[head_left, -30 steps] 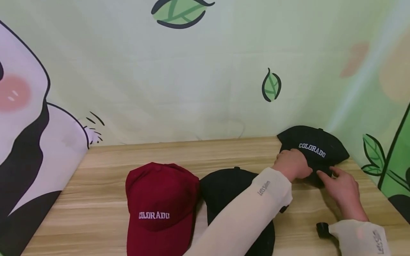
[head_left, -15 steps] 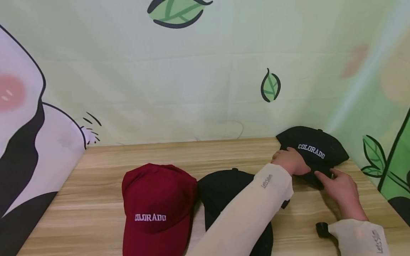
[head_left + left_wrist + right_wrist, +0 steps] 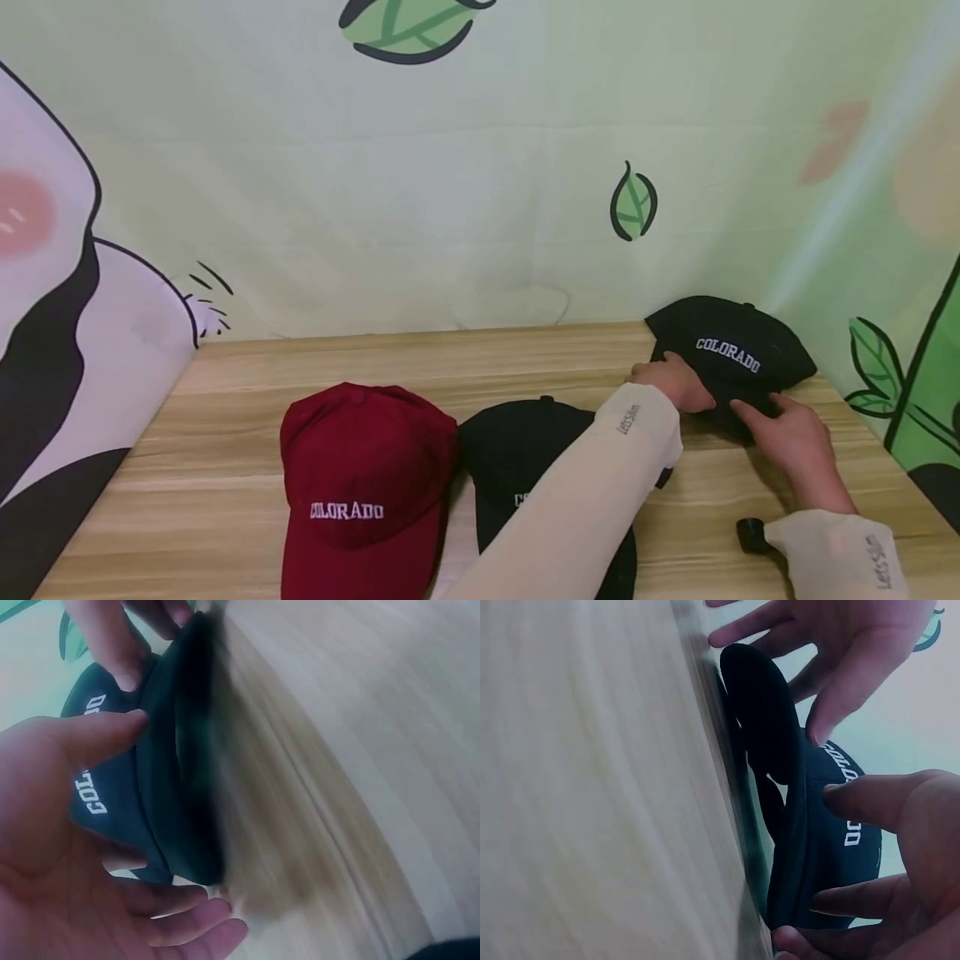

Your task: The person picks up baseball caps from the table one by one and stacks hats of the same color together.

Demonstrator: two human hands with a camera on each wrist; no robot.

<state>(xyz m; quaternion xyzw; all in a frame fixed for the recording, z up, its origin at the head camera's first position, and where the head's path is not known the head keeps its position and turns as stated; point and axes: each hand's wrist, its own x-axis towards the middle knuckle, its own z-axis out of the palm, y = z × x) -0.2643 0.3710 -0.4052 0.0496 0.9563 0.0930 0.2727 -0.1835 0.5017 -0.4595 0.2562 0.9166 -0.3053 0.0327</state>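
A black baseball cap (image 3: 738, 333) with white COLORADO lettering leans against the backdrop at the table's far right, its brim toward me. My left hand (image 3: 675, 382) lies at the brim's left side. In the left wrist view its thumb (image 3: 112, 729) rests on the cap while the other fingers stretch past the brim edge. On the opposite side, my right hand (image 3: 798, 437) holds the brim, thumb on top and fingers round its side. Part of the brim is hidden behind the hands. My left forearm crosses over a second black cap (image 3: 510, 442), covering much of it.
A maroon cap (image 3: 367, 458) with COLORADO lettering lies left of the second black cap. All stand on a wood-grain table (image 3: 187, 483). A printed cloth backdrop (image 3: 450, 208) with a panda and leaves rises along the table's back edge.
My left hand has slid a little left and down along the brim. The right hand has shifted slightly left. The far cap keeps its place; the whole view has drifted slightly.
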